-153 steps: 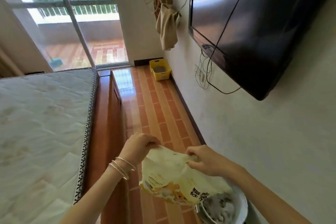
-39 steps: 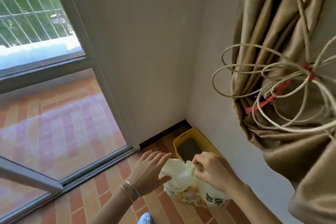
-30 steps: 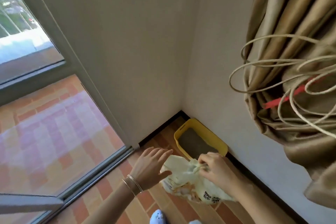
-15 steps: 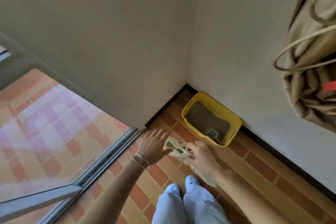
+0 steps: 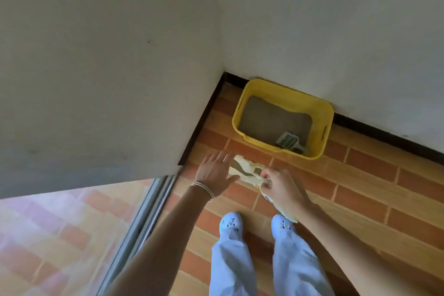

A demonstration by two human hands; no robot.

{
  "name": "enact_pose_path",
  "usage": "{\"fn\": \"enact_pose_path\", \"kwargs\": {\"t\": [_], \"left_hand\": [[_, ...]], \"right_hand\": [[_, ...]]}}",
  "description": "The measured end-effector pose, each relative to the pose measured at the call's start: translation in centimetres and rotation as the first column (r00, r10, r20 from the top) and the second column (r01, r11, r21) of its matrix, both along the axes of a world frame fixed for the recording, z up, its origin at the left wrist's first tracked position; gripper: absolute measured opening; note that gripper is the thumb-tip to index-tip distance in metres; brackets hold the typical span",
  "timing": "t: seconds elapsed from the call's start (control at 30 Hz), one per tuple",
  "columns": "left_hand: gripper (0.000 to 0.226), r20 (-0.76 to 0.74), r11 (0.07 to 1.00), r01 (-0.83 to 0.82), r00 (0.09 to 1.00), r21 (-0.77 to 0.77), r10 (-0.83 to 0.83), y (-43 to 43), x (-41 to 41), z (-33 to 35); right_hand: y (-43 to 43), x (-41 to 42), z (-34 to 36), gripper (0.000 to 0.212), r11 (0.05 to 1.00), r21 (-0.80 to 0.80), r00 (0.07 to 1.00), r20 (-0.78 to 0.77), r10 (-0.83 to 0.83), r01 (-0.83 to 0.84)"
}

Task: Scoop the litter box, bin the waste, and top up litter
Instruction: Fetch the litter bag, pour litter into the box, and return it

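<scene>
Right hand [image 5: 280, 186] pinches bag [image 5: 247, 172] mouth, left hand [image 5: 215, 170] spread wide beside it, box [image 5: 326, 115] with scoop [image 5: 287, 140] in corner at 1 o'clock; best spread mouth wide, then tip low over box.

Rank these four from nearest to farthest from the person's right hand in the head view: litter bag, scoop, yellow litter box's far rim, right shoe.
From the right hand:
1. Litter bag, pinched in its fingers.
2. Right shoe, just below on the floor.
3. Scoop, inside the box's near end.
4. Yellow litter box's far rim, against the wall.
</scene>
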State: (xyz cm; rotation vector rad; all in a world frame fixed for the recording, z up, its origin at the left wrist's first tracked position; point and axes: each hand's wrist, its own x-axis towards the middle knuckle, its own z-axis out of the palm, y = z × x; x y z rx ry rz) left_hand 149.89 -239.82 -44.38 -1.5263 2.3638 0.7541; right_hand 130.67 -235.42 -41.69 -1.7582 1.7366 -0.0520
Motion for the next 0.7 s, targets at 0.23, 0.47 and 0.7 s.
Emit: {"fn": "enact_pose_path", "kwargs": {"t": [0.23,0.47,0.7], "left_hand": [[0.066,-0.038,0.998,0.066,0.997,0.003,-0.066,-2.2,-0.3,-9.1],[0.07,-0.155,0.997,0.076,0.985,-0.024,-0.078,-2.1,-1.8,-12.5],[0.075,-0.17,0.993,0.111,0.98,0.034,-0.103,0.6,-3.2,-13.0]], "right_hand": [[-0.8,-0.7,-11.0,0.018,0.993,-0.021,0.992,-0.05,-0.119,0.119],[-0.2,-3.2,-13.7,0.023,0.978,-0.118,0.983,-0.042,-0.179,0.173],[5.4,-8.2,-15.9,0.076,0.981,-0.009,0.978,-0.083,-0.192,0.192]]}}
